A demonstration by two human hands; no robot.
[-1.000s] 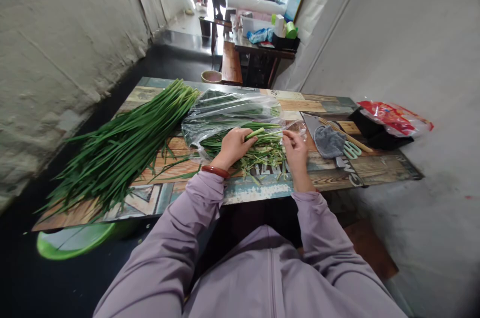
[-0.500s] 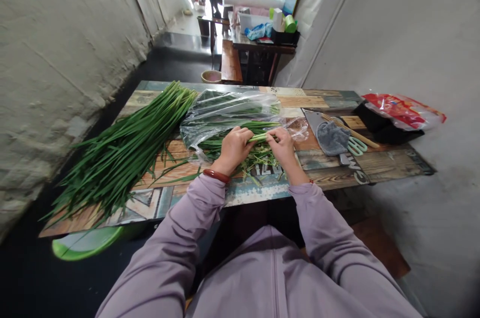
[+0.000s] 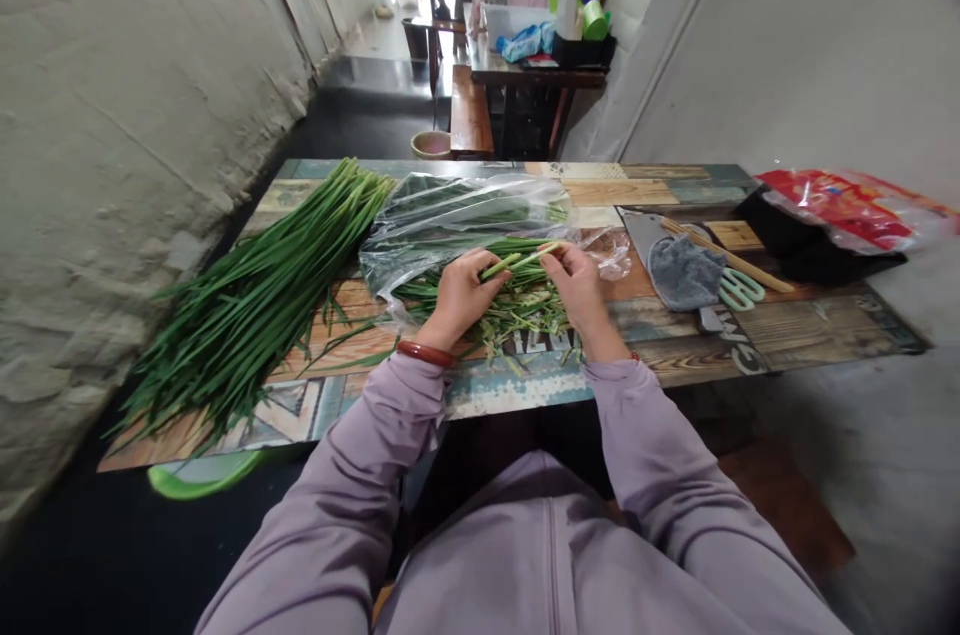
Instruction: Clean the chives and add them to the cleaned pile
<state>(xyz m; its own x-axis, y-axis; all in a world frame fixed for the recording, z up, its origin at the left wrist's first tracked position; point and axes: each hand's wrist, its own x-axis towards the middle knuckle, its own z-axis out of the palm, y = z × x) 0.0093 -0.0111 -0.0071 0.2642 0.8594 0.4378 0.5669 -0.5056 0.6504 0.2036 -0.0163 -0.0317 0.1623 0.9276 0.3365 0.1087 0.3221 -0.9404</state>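
Observation:
Between my hands are a few garlic chives (image 3: 501, 266) with pale stem ends. My left hand (image 3: 466, 291) is closed around the stems. With thumb and fingertips, my right hand (image 3: 576, 283) pinches a pale stem end. Under and in front of the hands lies a scatter of stem trimmings (image 3: 525, 313). A clear plastic bag (image 3: 420, 205) with more chives in and beside it lies just behind my left hand. To the left, a large pile of long green chives (image 3: 262, 285) spreads across the patterned wooden table (image 3: 645, 340).
At the right lie a grey cloth (image 3: 686, 273), a pale green slotted utensil (image 3: 742, 290), wooden sticks (image 3: 765, 279) and a red plastic package (image 3: 832, 200) on a black container. A green-rimmed basin (image 3: 202, 477) sits under the table's left end. Farther back stand a bench (image 3: 470, 110) and a cluttered table.
My right hand has moved slightly away from my left, with a pale stem end now at its fingertips. The whole view has tipped down a little and shifted.

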